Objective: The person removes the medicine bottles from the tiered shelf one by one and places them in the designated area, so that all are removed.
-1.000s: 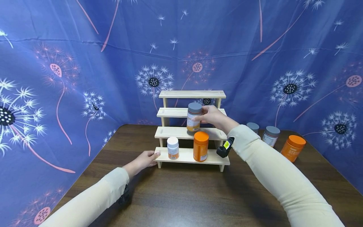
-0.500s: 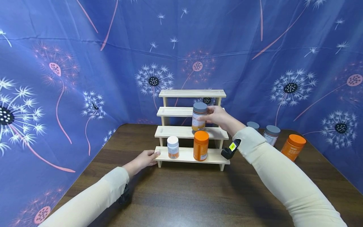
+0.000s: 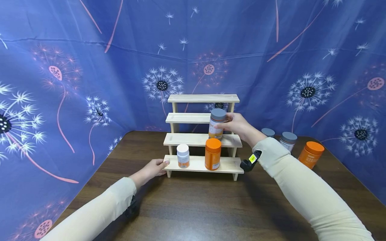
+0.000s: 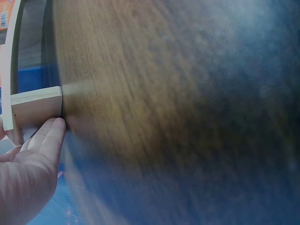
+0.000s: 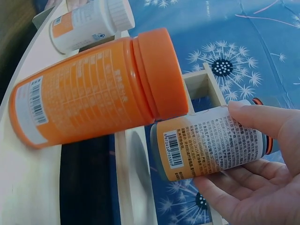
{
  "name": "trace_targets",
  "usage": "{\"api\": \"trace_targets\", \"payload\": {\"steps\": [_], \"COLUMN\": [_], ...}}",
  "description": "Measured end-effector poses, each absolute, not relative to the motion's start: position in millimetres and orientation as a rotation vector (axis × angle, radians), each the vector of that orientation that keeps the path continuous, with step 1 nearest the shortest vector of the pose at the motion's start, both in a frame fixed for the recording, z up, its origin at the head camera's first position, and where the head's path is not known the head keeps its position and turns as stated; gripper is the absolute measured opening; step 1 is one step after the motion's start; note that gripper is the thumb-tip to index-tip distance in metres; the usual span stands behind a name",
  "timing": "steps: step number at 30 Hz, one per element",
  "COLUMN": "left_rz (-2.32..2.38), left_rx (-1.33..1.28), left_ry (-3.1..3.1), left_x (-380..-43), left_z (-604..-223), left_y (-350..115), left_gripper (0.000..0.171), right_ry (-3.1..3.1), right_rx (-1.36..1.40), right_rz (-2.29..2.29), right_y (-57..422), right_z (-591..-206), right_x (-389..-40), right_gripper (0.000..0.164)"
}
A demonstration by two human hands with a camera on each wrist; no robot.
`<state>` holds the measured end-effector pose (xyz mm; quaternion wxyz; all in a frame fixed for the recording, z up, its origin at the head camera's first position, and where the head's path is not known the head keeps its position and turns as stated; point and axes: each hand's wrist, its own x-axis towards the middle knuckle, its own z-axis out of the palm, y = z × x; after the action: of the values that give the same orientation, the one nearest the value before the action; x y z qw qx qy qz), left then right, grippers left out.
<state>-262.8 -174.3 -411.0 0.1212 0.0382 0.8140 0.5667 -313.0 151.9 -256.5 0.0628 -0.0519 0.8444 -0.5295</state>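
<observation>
My right hand [image 3: 241, 127] grips a grey-lidded supplement bottle [image 3: 216, 129] with a white and orange label, thumb on one side and fingers on the other. The bottle stands upright close over the second step of a pale wooden four-step display rack [image 3: 181, 139]; in the right wrist view its base [image 5: 161, 154] is near the step's edge. My left hand [image 3: 152, 169] holds the left end of the lowest step, thumb on top; in the left wrist view the fingers [image 4: 54, 133] lie along the rack's leg [image 4: 40, 110]. A white bottle [image 3: 183, 156] and an orange bottle [image 3: 212, 154] stand on the lowest step.
To the right on the dark wooden table [image 3: 193, 207] are an orange bottle [image 3: 310, 155] and two grey-lidded bottles, one [image 3: 287, 140] nearer and one [image 3: 268, 132] farther back, partly behind my right sleeve. A blue dandelion-print cloth [image 3: 120, 83] hangs behind the table.
My right hand has moved to the right along the second step with the grey-lidded bottle, which is slightly lower now. The left hand has stayed on the rack's end.
</observation>
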Motion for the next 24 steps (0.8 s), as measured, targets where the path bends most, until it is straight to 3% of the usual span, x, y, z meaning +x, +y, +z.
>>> {"api": "trace_targets", "payload": {"steps": [24], "left_rz": [1.654], "left_rx": [0.132], "left_ry": [2.349], "left_x": [-262], "left_z": [-408], "left_y": [-175], "left_gripper": [0.048], "right_ry": [2.516], "right_rx": [-0.081], "right_rz": [-1.710], "right_y": [200], "right_z": [-266], "right_x": [-306], "right_gripper": [0.073]}}
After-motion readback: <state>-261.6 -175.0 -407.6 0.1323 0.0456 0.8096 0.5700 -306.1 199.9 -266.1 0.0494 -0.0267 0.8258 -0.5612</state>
